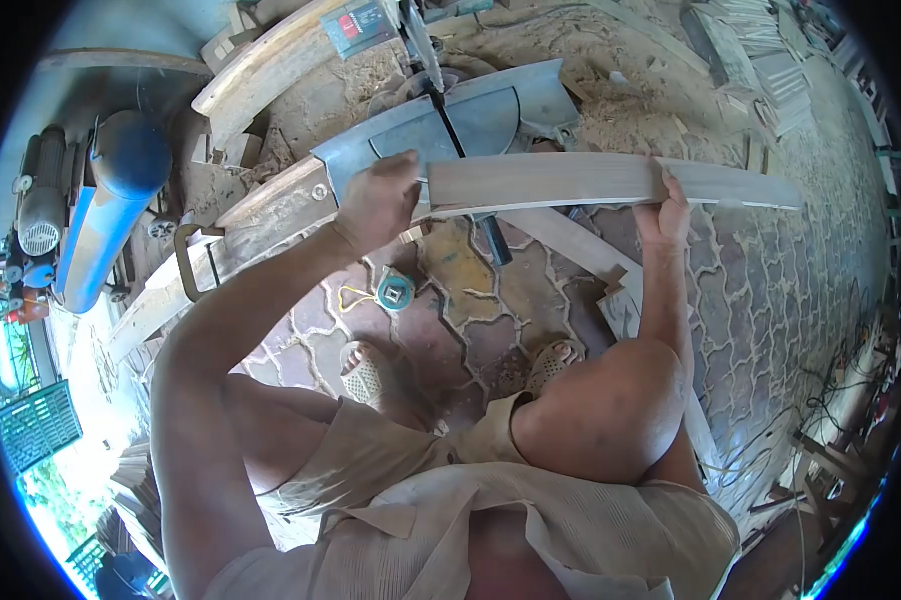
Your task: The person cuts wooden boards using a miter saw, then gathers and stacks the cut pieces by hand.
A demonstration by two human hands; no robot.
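Observation:
A long pale wooden board (pixel 561 181) lies across the front of the metal saw table (pixel 491 105), extending far to the right. My right hand (pixel 667 208) grips it near the middle of its length, with fingers on its lower edge and face. At the board's left end is my left hand (pixel 383 200), its fingers curled beside the saw table; what they hold, if anything, is hidden. The saw blade (pixel 423 50) stands above the table's slot. A dark handle (pixel 493 238) sticks out below the board.
A teal tape measure (pixel 395 292) sits on the paving between my feet. A blue tank (pixel 121 200) and a motor (pixel 43 190) stand at the left. Wooden beams (pixel 251 80) flank the saw, and stacked wood strips (pixel 771 70) are at the upper right.

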